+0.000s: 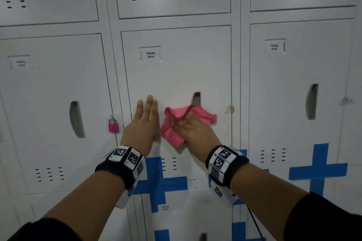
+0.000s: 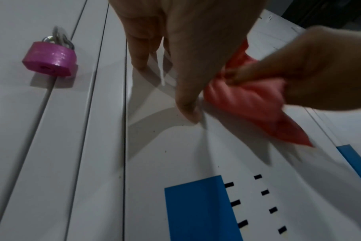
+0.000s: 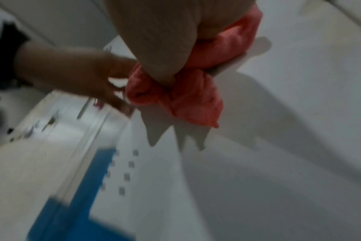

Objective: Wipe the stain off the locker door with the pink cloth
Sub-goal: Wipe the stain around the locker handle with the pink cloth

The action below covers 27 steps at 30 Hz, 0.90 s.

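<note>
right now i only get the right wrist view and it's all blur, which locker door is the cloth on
Observer: The pink cloth is on the middle locker door, whose label reads YAKAL 0014.
Operator: anything close above the cloth
Observer: The door's handle recess is right above it, and the cloth's top edge reaches the recess's lower end.
Operator: and what's left of the left hand
Observer: A pink padlock hangs at the neighbouring door's edge, just left of the left hand and not touching it.
</note>
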{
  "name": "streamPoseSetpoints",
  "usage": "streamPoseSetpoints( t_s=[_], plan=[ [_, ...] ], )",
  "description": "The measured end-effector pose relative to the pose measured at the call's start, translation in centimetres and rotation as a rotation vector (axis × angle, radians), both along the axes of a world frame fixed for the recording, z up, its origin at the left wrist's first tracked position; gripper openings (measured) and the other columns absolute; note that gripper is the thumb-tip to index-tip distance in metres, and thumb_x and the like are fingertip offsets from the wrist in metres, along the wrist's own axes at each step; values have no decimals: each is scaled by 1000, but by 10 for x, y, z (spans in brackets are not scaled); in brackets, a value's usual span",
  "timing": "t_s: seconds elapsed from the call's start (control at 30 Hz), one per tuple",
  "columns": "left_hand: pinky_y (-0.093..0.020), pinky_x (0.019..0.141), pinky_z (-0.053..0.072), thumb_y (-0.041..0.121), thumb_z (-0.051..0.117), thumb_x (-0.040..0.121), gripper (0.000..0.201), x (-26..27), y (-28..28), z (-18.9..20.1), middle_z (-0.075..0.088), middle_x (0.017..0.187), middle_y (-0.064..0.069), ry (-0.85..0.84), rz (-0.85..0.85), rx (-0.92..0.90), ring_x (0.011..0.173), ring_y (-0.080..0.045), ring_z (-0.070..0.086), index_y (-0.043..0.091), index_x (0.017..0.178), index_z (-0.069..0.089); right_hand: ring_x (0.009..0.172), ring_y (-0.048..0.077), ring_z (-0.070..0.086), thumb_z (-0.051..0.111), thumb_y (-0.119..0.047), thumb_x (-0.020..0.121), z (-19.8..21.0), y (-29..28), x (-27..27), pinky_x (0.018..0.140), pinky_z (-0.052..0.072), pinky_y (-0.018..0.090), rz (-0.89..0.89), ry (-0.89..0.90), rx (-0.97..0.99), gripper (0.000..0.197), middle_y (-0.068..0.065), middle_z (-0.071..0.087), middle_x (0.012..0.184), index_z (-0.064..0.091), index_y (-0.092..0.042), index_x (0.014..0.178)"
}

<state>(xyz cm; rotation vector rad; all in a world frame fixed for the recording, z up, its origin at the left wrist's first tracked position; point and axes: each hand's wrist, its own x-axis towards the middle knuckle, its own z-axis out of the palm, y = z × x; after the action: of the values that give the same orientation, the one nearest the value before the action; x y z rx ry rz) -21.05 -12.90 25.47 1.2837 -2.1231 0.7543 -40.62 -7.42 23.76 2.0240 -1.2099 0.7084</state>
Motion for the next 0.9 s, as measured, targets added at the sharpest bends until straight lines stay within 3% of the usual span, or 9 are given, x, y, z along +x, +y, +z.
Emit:
streamPoseSetpoints(
  t_s=[0.1,0.17,0.23,0.33,0.43,0.5,0.57,0.73,0.9],
  plan=[
    [-26,80,55,15,76,79,121,1,2,2,-31,156,0,-1,8,13,145,-27,-11,15,147,-25,123,17,52,78,-21,74,-31,7,-24,111,35,39,40,92,63,45,-5,68,119,66,-23,117],
    [-28,85,54,26,73,82,118,0,6,3,-32,155,0,-13,17,25,145,-26,-14,13,147,-24,122,14,53,74,-27,80,-44,12,-39,114,31,35,83,127,107,37,-6,68,117,66,-23,116],
    [-28,86,54,27,72,83,116,-1,8,3,-32,155,0,-15,17,22,145,-26,-14,13,147,-24,115,14,58,70,-21,84,-44,18,-51,108,38,34,114,106,78,26,-4,71,112,69,-21,111],
    [-26,83,55,24,72,83,117,0,5,2,-34,154,1,-6,10,15,145,-26,-15,15,146,-27,109,23,61,69,4,75,-19,29,-58,94,50,42,119,-234,-29,42,7,67,114,67,-11,114],
    [-27,82,55,22,72,84,118,0,3,0,-34,154,0,-4,4,16,145,-27,-15,15,145,-28,111,32,55,63,10,74,29,31,-54,95,49,43,67,-491,-271,51,16,64,119,62,-5,123],
    [-29,85,56,23,73,83,119,-1,4,1,-34,154,0,-11,11,19,145,-28,-14,14,145,-28,110,36,54,61,8,72,54,20,-51,95,48,44,-2,-476,-313,50,16,66,119,63,-3,121],
    [-30,85,57,23,74,82,120,-2,4,0,-33,155,0,-7,8,23,146,-28,-13,14,146,-27,103,35,55,61,4,75,59,9,-49,85,51,43,-97,-406,-258,44,13,69,115,66,-6,117],
    [-31,95,53,28,74,81,122,-2,3,1,-35,154,-1,-4,13,44,145,-28,-14,14,143,-30,100,26,59,66,-11,83,18,13,-40,84,52,36,-237,-267,-185,26,4,72,105,68,-13,108],
    [-34,94,52,26,75,80,121,-6,7,2,-30,155,-2,15,25,35,146,-29,-12,13,145,-25,106,28,63,82,-16,67,-29,24,-26,93,49,39,-320,-263,-92,49,9,72,105,67,-6,113]
  ],
)
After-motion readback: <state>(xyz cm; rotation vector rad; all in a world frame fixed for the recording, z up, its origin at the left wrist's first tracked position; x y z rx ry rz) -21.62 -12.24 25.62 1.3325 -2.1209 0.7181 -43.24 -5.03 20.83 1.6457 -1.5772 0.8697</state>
